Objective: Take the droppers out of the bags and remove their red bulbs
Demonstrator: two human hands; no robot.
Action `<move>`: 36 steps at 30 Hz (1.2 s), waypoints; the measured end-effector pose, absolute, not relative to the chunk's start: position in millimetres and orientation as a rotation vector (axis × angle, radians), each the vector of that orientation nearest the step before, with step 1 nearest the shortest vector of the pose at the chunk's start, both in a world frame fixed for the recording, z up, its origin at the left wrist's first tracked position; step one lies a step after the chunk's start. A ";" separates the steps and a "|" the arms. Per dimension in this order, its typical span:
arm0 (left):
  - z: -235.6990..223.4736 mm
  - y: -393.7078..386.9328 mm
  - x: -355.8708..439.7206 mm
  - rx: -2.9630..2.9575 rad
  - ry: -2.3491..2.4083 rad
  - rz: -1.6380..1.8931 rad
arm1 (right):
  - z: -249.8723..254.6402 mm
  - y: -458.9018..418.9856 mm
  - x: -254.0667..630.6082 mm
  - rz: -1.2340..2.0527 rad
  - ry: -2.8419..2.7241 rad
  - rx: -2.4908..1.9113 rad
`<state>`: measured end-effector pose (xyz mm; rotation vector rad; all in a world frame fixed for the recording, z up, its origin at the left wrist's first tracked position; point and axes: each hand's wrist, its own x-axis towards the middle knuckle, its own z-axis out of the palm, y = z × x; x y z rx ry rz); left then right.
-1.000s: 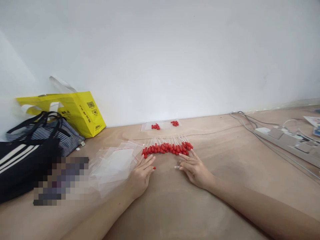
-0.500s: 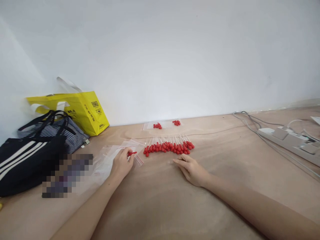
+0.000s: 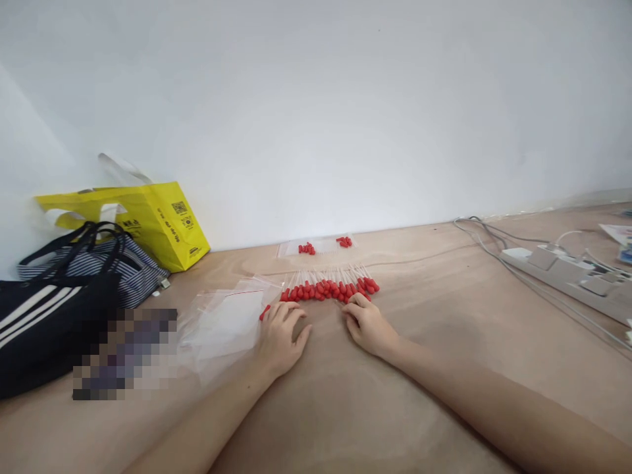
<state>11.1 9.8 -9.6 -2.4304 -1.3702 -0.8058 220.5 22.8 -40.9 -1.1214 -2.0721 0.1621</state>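
Observation:
A row of several glass droppers with red bulbs (image 3: 328,288) lies on the wooden table (image 3: 345,415). My right hand (image 3: 368,324) rests at the row's near edge, its fingers curled together on a dropper's red bulb. My left hand (image 3: 282,334) is arched on the table just left of the row, fingers apart and thumb spread, holding nothing. A single red-bulb dropper (image 3: 265,311) lies by its fingertips at the edge of a stack of clear zip bags (image 3: 224,324). Farther back lies a clear bag with two clusters of red bulbs (image 3: 323,247).
A yellow shopping bag (image 3: 158,220) and black and striped bags (image 3: 54,309) sit at the left against the white wall. A power strip (image 3: 567,275) with grey cables (image 3: 486,235) runs along the right. A blurred patch covers something beside the zip bags.
My left hand has left the zip bags and moved back right beside the row, with the single dropper now lying at the bags' edge. My right hand moved forward onto the row.

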 end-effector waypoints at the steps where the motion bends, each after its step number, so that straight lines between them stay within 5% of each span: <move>1: -9.5 9.7 13.3 -2.436 -1.369 -0.810 | -40.4 22.0 219.7 0.173 -2.080 -1.119; 10: -6.5 34.3 31.8 -2.338 -1.433 -0.800 | -27.5 7.7 214.4 0.300 -2.187 -1.067; 24: -1.4 60.9 50.1 -2.328 -1.279 -0.853 | -26.8 5.2 240.9 0.005 -2.108 -1.113; 36: -14.9 5.0 12.6 -2.753 -1.365 -1.533 | -28.2 7.6 242.0 -0.168 -2.083 -1.008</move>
